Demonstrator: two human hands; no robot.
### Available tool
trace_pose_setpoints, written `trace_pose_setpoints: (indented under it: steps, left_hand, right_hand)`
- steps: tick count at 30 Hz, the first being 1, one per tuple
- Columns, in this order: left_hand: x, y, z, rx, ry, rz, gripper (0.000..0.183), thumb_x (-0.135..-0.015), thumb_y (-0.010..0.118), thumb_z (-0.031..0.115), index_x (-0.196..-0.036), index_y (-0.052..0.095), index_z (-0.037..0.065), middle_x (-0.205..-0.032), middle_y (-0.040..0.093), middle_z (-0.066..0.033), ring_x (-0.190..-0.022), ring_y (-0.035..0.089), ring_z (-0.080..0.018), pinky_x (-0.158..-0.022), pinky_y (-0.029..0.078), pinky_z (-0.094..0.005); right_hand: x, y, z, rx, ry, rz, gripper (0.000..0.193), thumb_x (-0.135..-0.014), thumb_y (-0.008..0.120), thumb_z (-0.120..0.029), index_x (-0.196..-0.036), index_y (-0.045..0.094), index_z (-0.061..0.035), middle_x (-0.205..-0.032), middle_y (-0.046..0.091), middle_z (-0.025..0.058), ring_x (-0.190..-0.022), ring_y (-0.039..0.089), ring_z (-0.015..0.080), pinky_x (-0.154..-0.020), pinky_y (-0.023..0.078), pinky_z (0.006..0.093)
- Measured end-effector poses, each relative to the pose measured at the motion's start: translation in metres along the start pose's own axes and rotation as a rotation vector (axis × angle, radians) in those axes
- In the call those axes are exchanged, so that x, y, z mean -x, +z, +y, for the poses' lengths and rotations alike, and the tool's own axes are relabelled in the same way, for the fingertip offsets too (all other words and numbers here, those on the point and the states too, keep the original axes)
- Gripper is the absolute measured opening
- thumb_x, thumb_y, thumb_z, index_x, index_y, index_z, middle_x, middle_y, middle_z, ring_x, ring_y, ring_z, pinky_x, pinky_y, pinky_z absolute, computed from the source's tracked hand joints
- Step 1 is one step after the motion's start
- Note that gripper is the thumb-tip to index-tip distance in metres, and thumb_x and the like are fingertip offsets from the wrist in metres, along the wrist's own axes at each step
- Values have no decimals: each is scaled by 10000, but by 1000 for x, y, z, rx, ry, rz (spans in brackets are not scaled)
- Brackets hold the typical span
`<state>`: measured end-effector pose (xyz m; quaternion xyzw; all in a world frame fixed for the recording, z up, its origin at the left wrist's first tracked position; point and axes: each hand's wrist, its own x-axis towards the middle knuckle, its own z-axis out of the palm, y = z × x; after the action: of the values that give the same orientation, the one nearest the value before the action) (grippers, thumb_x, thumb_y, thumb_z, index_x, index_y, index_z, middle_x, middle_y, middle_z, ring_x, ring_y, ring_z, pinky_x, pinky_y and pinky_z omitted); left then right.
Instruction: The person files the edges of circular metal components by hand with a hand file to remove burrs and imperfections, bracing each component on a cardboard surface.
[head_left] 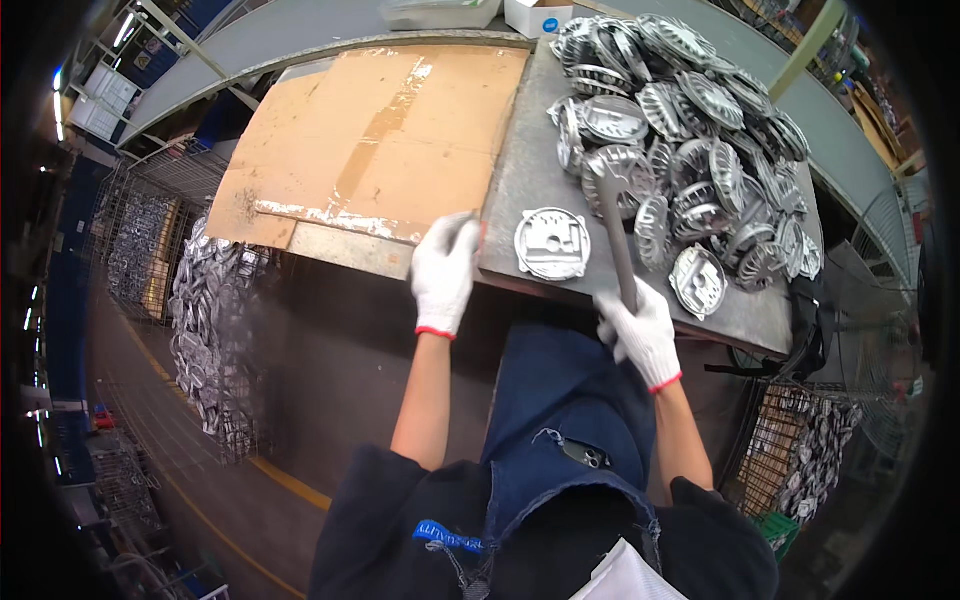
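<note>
Okay, the right hand (640, 328), in a white knit glove with a red cuff, was wrapped around the lower end of a long dark-grey bar-like tool (617, 240). Grip at one end left the length clear to swing or steer, I'd judge.

One silver round metal casting with cut-out shapes (553, 243) lay flat by the front edge of the grey worktop (520, 165), between the hands, apart from the heap of silver finned castings (690, 140). Likely set there for easy reach and a steady seat. Heap sat to the right, probably to keep the near strip workable.

Brown taped cardboard sheet (420, 140) covered the left side; my guess, padding against scratches.

Left hand (445, 270), same glove, had bent fingers at the cardboard's near right corner. Couldn't tell whether it pinched anything: fingertips blurred, reddish sliver beside them unidentifiable.

Tool's far end overlapped the heap, grey on grey, so its head shape was unclear. Lower castings were buried, and the right palm was hidden.
</note>
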<state>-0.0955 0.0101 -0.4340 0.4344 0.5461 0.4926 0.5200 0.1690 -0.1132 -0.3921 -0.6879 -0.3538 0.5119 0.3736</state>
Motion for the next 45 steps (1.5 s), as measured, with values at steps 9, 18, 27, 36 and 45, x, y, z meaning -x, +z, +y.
trace_pose_setpoints:
  steps: [9, 18, 27, 36, 45]
  left_hand:
    - [-18, 86, -7, -587, 292, -68, 250, -1078, 734, 166, -1272, 792, 19, -1089, 811, -117, -1044, 758, -198, -962, 588, -344]
    - [17, 106, -3, -167, 324, -111, 175, -1041, 764, 25, -1201, 803, -35, -1301, 746, -144, -1183, 749, -221, -1057, 583, -348]
    - [49, 128, 41, 209, 97, -306, 198, -1073, 747, 36, -1261, 776, -19, -1496, 652, -127, -1225, 689, -161, -1026, 591, -316]
    - [41, 78, 53, 36, 281, -103, 352, -1091, 725, 33, -1421, 667, -74, -1091, 715, -79, -904, 694, -121, -863, 602, -295]
    - [17, 80, 18, -80, 149, -245, 341, -1048, 795, 29, -1357, 700, -82, -1187, 773, -127, -1030, 756, -165, -940, 624, -303]
  right_hand:
    - [-5, 14, -5, -5, -6, -266, 470, -1024, 788, -416, -1268, 694, -25, -858, 741, 51, -697, 732, 128, -496, 555, 300]
    - [43, -48, 76, -236, 259, -344, 360, -1035, 820, -255, -1219, 585, -54, -929, 709, 78, -702, 749, 152, -573, 628, 299]
    - [29, -68, 75, -640, -56, -704, 427, -1046, 837, -309, -1253, 583, -34, -1181, 712, 164, -1116, 750, 275, -1019, 647, 428]
    - [32, -57, 46, -295, -114, -180, 160, -1062, 723, -136, -1174, 627, -74, -882, 652, 18, -633, 569, 63, -549, 475, 258]
    - [50, -70, 98, 63, 186, -49, 288, -1068, 764, -323, -1017, 657, -61, -782, 667, 53, -621, 645, 159, -607, 518, 362]
